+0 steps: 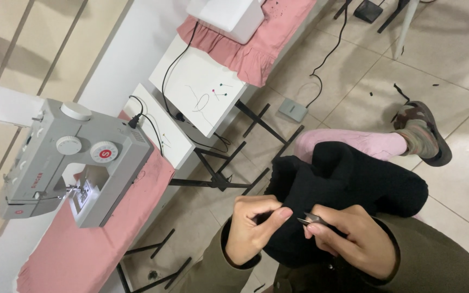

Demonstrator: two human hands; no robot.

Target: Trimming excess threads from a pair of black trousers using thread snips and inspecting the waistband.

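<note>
My left hand (253,228) pinches a fold of black fabric (348,184) that lies bunched on my lap. Close beside it, my right hand (348,239) grips a small metal thread snipper (311,219), its tip pointing at the spot pinched by the left fingers. Both sleeves are olive green. My leg in pink trousers (348,142) stretches out behind the fabric, ending in a patterned shoe (424,133).
A grey sewing machine (66,163) stands on a pink-covered table (99,239) at the left. Farther back are white tables (196,87), another white machine (226,16) on pink cloth, black cables, a grey foot pedal (293,109) and thread scraps on the tiled floor.
</note>
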